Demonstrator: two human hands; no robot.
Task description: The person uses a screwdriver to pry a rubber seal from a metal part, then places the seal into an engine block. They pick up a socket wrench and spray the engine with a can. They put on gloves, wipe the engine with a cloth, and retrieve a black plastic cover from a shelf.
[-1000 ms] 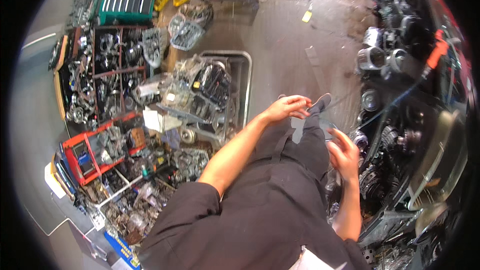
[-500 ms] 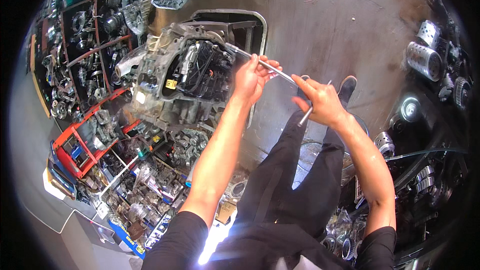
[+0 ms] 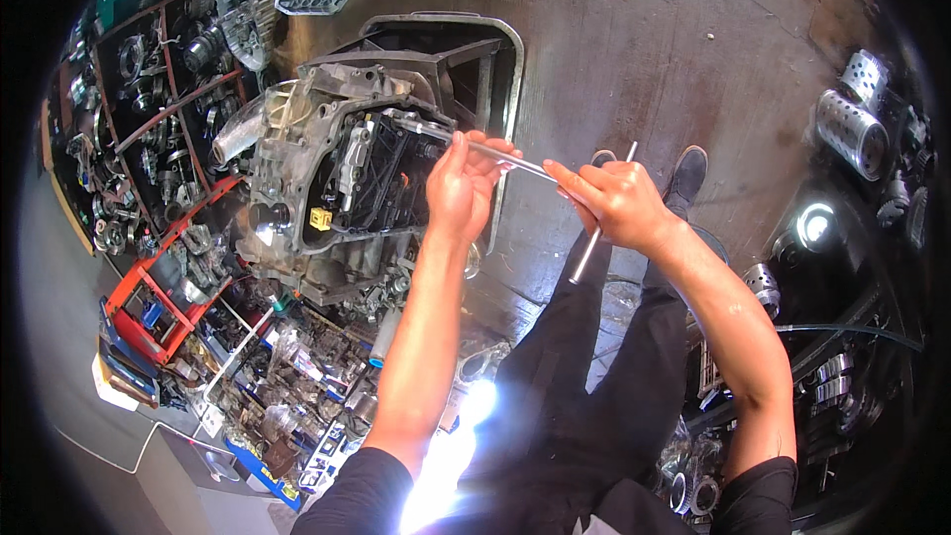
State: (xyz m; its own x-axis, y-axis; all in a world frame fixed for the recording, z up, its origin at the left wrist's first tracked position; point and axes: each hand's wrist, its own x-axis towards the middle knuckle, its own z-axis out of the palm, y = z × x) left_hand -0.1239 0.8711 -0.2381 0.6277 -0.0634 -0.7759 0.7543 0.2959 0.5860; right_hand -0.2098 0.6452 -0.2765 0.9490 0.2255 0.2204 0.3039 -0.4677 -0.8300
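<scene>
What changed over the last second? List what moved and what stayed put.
A second ago both hands were close to the body. Since then the left hand and right hand have reached out over the gearbox housing, and the T-handle wrench has been brought to the housing's upper edge. The view has shifted forward. Both hands still hold the wrench; the red parts rack stayed put.

Illumination is bright and even over the stained concrete floor (image 3: 644, 69). A blown-out white glare patch (image 3: 451, 446) sits at lower centre and washes out detail there. Fisheye distortion bends straight edges near the rim; black vignette fills the corners. The centre is sharp, the periphery soft and darker.
</scene>
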